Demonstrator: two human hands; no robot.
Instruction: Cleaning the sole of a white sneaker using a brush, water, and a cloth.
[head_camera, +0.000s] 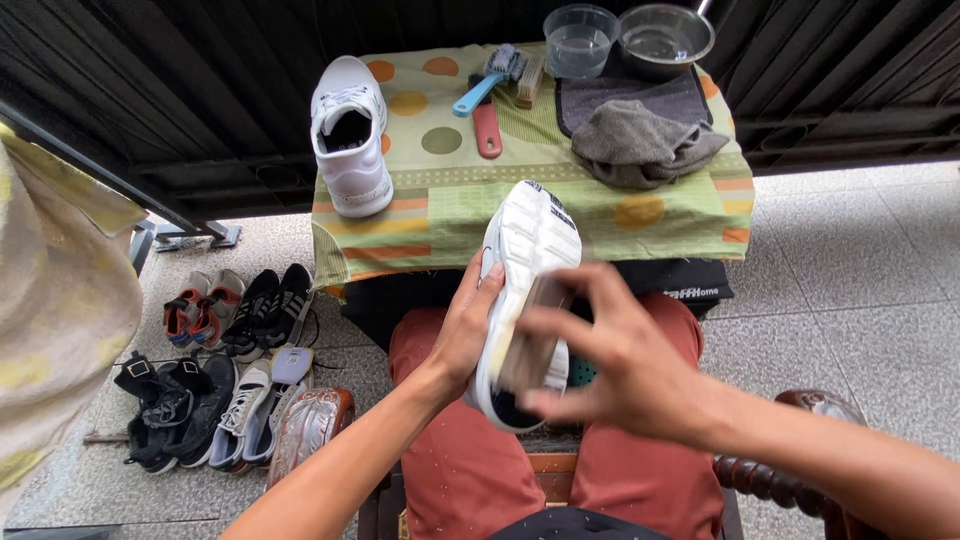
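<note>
White sneaker (525, 290), centre of frame above the lap, sole turned up for access; left hand (462, 335) steadies its side, fingers pressed together; right hand (610, 365) fingers pinch a brush (530, 350) against the sole; its mate (350, 135) stands on the table (690, 215), upper left

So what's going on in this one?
A seated person holds a white shoe sole-up over their lap; the left hand grips its side. The right hand, blurred, presses a brush against the sole. On the cloth-covered table ahead stand the other white shoe, more brushes, two bowls of water and a grey rag. More shoes lie on the floor, left.
</note>
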